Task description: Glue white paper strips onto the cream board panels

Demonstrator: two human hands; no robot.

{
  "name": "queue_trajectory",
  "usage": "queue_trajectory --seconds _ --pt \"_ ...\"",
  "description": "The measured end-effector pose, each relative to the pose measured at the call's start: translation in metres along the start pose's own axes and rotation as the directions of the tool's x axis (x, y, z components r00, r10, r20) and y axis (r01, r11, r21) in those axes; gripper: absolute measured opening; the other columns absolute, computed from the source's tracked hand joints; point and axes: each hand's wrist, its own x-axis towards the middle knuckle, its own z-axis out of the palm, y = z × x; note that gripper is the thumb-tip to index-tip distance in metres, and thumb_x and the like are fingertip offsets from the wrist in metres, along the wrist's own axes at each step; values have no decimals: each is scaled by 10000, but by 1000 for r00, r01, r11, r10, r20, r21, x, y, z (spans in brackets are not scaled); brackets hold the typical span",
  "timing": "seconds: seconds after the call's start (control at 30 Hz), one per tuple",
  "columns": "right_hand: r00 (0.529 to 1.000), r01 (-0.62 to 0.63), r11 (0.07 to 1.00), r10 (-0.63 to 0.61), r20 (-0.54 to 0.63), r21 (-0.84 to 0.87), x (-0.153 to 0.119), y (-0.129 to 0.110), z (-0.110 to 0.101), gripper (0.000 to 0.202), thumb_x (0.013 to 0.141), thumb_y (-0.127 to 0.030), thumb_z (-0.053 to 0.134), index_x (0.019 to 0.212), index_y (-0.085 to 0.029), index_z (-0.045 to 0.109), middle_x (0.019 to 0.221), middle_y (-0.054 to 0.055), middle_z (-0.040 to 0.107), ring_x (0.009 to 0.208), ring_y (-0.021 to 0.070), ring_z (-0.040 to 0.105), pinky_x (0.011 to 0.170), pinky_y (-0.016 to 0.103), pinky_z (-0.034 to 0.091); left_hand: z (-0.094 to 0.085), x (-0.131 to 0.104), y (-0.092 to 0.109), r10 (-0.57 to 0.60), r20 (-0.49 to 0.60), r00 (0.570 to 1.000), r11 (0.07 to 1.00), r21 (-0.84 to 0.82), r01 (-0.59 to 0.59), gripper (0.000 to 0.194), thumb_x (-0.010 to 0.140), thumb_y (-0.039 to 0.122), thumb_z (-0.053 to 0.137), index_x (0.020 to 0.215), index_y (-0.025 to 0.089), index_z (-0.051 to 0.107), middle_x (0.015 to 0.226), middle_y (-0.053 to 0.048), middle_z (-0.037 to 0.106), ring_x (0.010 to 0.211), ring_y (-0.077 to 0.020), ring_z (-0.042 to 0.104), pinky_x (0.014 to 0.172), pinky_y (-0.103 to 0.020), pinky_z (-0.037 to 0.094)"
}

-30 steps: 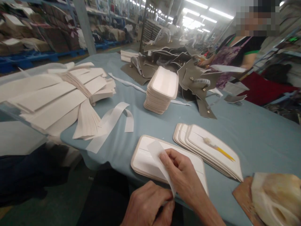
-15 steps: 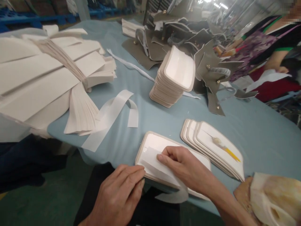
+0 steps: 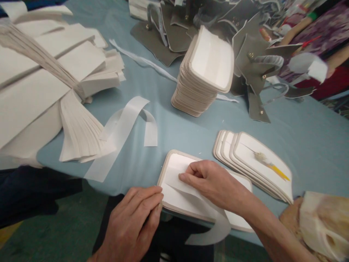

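In front of me on the table's near edge lies a white padded panel point(image 3: 177, 198) with a beige rolled rim. My left hand point(image 3: 133, 218) is closed at its near left corner, fingers together and the thumb low against the side. My right hand point(image 3: 212, 183) pinches a thin white translucent strip point(image 3: 215, 231) between thumb and fingertips over the panel. The strip's loose end curls down past the front edge. Just right of the panel sits a small stack of similar panels point(image 3: 247, 149), topped by a brush with a yellow handle point(image 3: 279, 172).
A tall stack of panels point(image 3: 196, 85) stands mid-table. Tied white pieces point(image 3: 49, 80) fill the left, with another loose strip point(image 3: 120, 134) beside them. Grey bag parts point(image 3: 256, 69) lie at the back. A person's arm point(image 3: 336, 60) shows far right; a stained container point(image 3: 324, 218) is near right.
My right hand has shifted slightly left along the panel with the strip, whose tail hangs in a wider curl. My left hand stays at the corner. The view has tilted down.
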Motion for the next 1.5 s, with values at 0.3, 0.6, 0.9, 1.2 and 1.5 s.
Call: queue_trajectory --seconds 0.3,0.6,0.9,1.2,1.5 --pt "1000 -4 1000 4 4 19 3 2 0 379 903 -365 613 580 -205 496 562 -39 482 536 110 399 530 276 244 -6 -1 -5 -31 20 999 1000 0 31 192 994 95 537 1110 182 661 1089 -44 740 1020 -113 695 966 -223 545" --pt "999 -24 999 23 -22 -31 3 -2 0 357 883 -345 637 568 -204 546 550 -32 521 525 115 415 535 285 245 -6 4 -10 -22 32 999 999 49 20 186 1014 142 516 1127 194 654 1102 -35 746 1030 -120 719 1006 -220 549" --pt "1000 -29 999 29 -11 -32 5 -4 -1 402 895 -348 662 563 -207 486 559 -51 459 560 116 386 570 288 251 -6 27 -14 222 149 964 944 215 -251 223 997 106 524 1165 122 670 1214 -89 749 1099 -198 649 1003 -345 516" --pt "999 -10 1000 8 -42 -28 6 -1 0 382 892 -347 680 568 -204 534 556 -54 456 570 119 371 582 288 257 0 26 -21 279 238 931 875 336 -348 295 1007 226 495 1237 153 667 1308 -60 733 1065 -261 612 865 -394 485" --pt "1000 22 995 -23 -2 -101 -6 6 -14 386 895 -380 673 581 -210 529 573 -44 501 567 121 396 568 299 250 5 23 -23 284 260 923 854 369 -367 333 1026 306 480 1265 150 650 1344 -75 715 1082 -275 612 867 -398 451"
